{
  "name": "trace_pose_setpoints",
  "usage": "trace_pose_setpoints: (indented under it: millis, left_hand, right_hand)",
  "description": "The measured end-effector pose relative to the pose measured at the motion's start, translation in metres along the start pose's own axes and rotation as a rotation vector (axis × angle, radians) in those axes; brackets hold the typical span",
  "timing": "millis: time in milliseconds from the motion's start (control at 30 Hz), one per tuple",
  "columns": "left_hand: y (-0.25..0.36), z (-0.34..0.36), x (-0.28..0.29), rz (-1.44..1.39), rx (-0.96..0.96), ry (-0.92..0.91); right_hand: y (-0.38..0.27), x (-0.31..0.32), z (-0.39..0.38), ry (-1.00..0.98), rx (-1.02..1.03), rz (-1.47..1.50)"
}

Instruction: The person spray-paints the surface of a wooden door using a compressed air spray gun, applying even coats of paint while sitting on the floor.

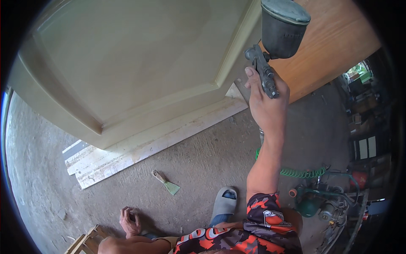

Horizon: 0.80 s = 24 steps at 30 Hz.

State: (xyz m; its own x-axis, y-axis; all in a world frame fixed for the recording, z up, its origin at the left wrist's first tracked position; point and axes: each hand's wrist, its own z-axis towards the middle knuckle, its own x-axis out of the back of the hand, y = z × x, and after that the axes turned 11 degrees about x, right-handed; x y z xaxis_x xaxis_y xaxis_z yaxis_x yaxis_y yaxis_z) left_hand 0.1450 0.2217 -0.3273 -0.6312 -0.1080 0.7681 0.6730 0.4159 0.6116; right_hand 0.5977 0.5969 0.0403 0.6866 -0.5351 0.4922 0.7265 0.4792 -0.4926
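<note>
My right hand (267, 99) is wrapped round the handle of a grey spray gun (264, 74), raised in front of a panelled door. A dark cup (284, 36) with a pale lid sits on top of the gun. The door (139, 55) has a greenish-beige coat with a moulded frame, and the gun's nozzle points left, towards it. Low on the left, my left hand (130, 223) hangs with loosely curled fingers, apart from one another, and I see nothing in it. Part of the right hand's grip is hidden behind the hand.
Pale boards (127, 163) lie under the door's lower edge. A scraper (166, 183) is on the concrete floor. An orange-brown wooden panel (325, 46) stands at the right. A green coiled hose (302, 172) leads to a compressor (311, 205). A wooden crate (89, 239) is at lower left.
</note>
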Motion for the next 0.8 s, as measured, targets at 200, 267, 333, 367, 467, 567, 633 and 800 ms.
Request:
trace_pose_setpoints:
  millis: [200,267,333,367,467,567,633,800]
  left_hand:
    - [-0.001,0.002,-0.003,0.019,-0.044,0.012]
    - [0.005,0.001,0.001,-0.002,-0.016,0.015]
    - [0.002,0.002,0.003,-0.006,-0.048,0.033]
    - [0.004,0.002,0.003,-0.005,-0.049,0.035]
    - [0.007,0.003,0.004,0.001,-0.053,0.034]
    - [0.004,0.003,0.001,0.005,-0.045,0.021]
    - [0.008,0.002,0.001,-0.002,-0.025,0.016]
    - [-0.001,0.001,-0.002,0.031,-0.043,0.021]
  right_hand:
    - [-0.007,0.006,0.034,0.025,0.049,-0.147]
    - [-0.006,0.01,0.047,0.115,0.026,-0.186]
    - [-0.004,0.013,0.053,0.132,0.027,-0.207]
    - [-0.002,0.013,0.054,0.187,0.043,-0.17]
    - [0.005,0.017,0.05,0.243,0.065,-0.132]
    - [0.014,0.021,0.036,0.243,0.037,-0.093]
    - [0.02,0.021,0.025,0.251,-0.001,-0.049]
    - [0.028,0.017,0.001,0.211,-0.292,0.253]
